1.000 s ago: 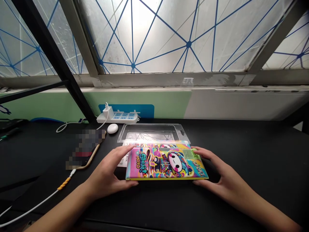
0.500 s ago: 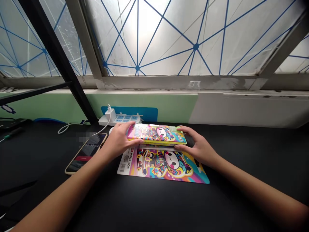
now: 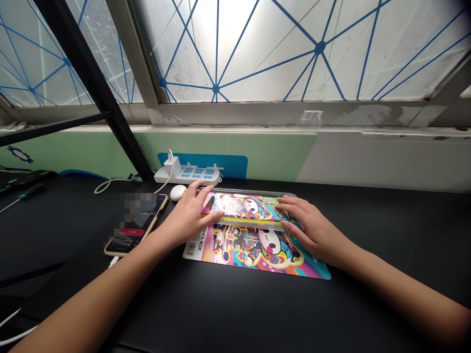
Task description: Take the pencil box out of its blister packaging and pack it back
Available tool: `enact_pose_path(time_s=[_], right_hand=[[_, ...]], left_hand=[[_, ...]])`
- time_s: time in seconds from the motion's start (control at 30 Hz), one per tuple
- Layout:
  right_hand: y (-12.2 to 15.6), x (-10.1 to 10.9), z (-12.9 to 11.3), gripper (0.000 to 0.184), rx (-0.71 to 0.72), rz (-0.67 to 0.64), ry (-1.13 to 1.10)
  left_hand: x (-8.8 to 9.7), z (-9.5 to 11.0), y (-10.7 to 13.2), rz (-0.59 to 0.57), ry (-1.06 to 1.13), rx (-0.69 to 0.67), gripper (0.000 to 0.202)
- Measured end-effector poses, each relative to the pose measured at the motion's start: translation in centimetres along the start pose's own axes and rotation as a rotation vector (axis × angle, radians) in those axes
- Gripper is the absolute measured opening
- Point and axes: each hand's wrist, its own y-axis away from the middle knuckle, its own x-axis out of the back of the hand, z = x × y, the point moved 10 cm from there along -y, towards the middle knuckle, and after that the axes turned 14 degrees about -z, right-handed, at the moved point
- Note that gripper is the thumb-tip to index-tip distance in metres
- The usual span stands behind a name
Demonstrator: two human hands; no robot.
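Note:
A brightly printed pencil box [image 3: 239, 206] with a white cartoon face sits level in a clear plastic tray [image 3: 253, 224]. Beneath them lies a colourful backing card [image 3: 253, 250] marked "PENCIL BOX", flat on the black table. At the box's left end is my left hand [image 3: 189, 211], thumb along the front edge and fingers at the back corner, closed on it. My right hand [image 3: 309, 228] grips the right end, with fingertips on top and the thumb at the front corner. Part of the tray is hidden under my hands.
A phone [image 3: 138, 228] with a cable lies left of my left forearm. Behind my left hand are a round white object [image 3: 178, 192] and a white power strip [image 3: 198, 174] with a charger [image 3: 172, 166]. A black slanted post [image 3: 106, 105] stands at the left, before the wall and window.
The pencil box has come down into the clear tray on the card, both hands moving with it. The whole view has also shifted slightly.

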Motion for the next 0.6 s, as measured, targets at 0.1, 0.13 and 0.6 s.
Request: enact_pose_path(time_s=[0.1,0.13,0.6], right_hand=[[0.1,0.0,-0.4,0.036,0.011,-0.006,0.042],[0.2,0.2,-0.5,0.035,0.015,0.003,0.051],[2.4,1.9,-10.2,0.014,0.532,0.230,0.308]], left_hand=[[-0.3,0.4,-0.1,0.001,-0.058,-0.017,0.061],[-0.2,0.6,0.0,0.016,-0.083,-0.025,0.057],[-2.6,10.9,2.5,0.207,-0.373,-0.648,0.025]])
